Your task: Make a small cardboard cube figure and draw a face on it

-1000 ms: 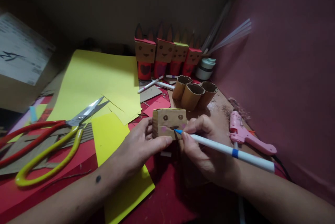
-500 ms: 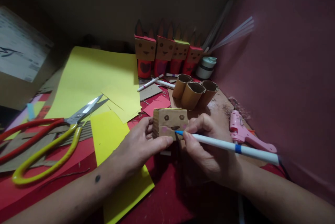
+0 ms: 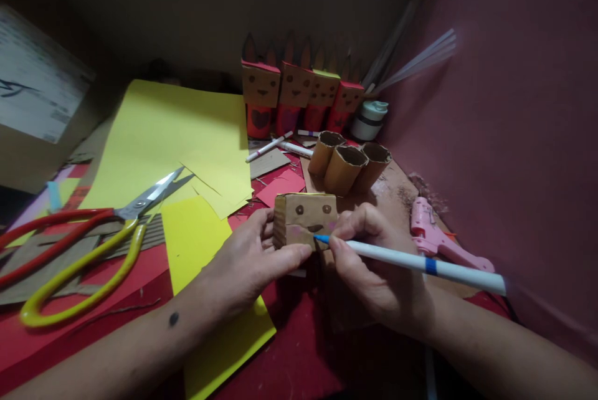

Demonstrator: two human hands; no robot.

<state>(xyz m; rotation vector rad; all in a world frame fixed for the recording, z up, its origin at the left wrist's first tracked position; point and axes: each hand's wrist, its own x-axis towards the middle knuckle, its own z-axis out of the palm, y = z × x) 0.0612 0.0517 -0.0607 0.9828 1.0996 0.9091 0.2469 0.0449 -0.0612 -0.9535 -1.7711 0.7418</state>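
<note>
My left hand [image 3: 261, 247] grips a small cardboard box [image 3: 303, 222] by its left side and lower edge, thumb across the front. Two round eyes, a dark nose and pink cheeks are drawn on that face. Between the thumb and fingers of my right hand [image 3: 369, 263] is a white felt-tip pen [image 3: 392, 255] with a blue band. Its blue tip is at the box front, just under the nose; whether it touches I cannot tell. Behind the box stand three open cardboard tubes [image 3: 346, 169].
Red-and-yellow scissors [image 3: 126, 213] lie partly open at left, by yellow paper [image 3: 177, 138]. Several cardboard animal figures [image 3: 261, 85] line the back, beside a pale green bottle [image 3: 370, 119]. A pink glue gun [image 3: 434, 238] lies at right. Loose pens [image 3: 268, 146] and paper scraps are behind the box.
The box, both hands and the pen stay almost in place, with a very slight shift to the right. The pen tip remains below the drawn nose.
</note>
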